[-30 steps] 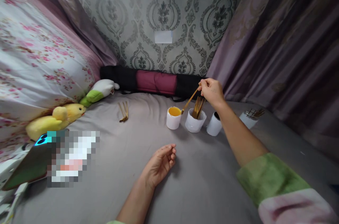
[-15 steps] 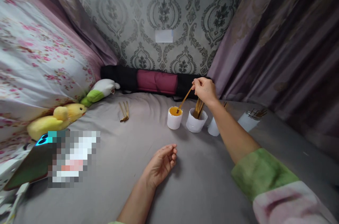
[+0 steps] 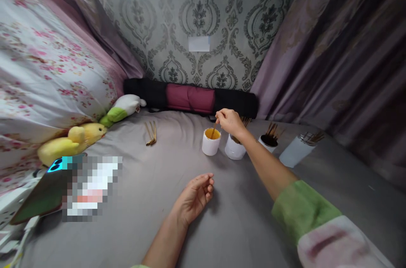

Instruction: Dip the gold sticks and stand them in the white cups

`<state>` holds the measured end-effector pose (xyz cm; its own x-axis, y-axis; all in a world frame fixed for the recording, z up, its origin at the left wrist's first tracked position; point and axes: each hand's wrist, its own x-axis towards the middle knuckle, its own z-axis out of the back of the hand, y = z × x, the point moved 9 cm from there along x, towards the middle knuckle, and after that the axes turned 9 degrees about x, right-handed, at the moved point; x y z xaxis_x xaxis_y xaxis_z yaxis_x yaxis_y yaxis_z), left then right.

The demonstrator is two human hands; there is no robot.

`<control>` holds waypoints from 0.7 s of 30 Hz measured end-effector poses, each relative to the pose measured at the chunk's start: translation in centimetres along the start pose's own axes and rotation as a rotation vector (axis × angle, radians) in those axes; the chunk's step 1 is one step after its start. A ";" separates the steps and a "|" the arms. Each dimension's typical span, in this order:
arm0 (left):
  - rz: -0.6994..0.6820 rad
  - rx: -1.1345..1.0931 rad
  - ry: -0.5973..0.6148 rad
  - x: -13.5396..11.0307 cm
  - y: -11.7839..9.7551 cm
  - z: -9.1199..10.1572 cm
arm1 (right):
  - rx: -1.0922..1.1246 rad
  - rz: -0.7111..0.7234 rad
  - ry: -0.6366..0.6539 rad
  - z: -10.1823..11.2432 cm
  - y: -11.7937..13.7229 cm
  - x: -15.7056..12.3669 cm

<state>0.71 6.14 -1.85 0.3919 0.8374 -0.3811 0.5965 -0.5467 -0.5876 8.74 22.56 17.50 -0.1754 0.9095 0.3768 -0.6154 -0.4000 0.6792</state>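
My right hand (image 3: 231,121) pinches the top of a slim gold-coloured stick (image 3: 214,129). Its lower end is down inside a small white cup (image 3: 210,147) with a yellow inside. Partly behind my wrist stands a second white cup (image 3: 234,152), holding a bunch of similar gold sticks (image 3: 246,121). On the grey sheet in front of the cups rests my left hand (image 3: 196,198), fingers loosely curled and nothing in them. A few gold sticks with wider ends (image 3: 151,136) lie further left.
To the right are a white cup with a dark inside (image 3: 268,141), holding brown sticks, and a tilted whitish container (image 3: 294,151) of metal-topped pieces. A black and maroon roll (image 3: 190,98) lies along the wall. Plush toys (image 3: 71,139) and a phone (image 3: 39,194) are left.
My right hand has moved left and down, lowering the gold stick deeper into the yellow-lined cup. My left hand stays in place. The view has shifted slightly.
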 end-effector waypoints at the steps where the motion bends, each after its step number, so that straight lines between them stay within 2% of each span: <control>1: -0.001 0.000 0.003 0.0 0.0 0.0 | -0.005 -0.006 0.011 -0.3 -0.1 -0.1; 6: -0.007 0.000 0.013 0.1 0.0 0.0 | -0.008 -0.024 0.055 -1.2 -0.6 -0.4; 21: -0.003 0.000 0.006 0.0 -0.1 -0.1 | -0.009 -0.087 0.053 -2.1 -3.0 0.2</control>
<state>0.68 6.23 -1.74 0.3943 0.8389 -0.3751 0.5979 -0.5442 -0.5885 8.93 24.23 14.18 -0.1611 0.9457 0.2822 -0.6370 -0.3180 0.7022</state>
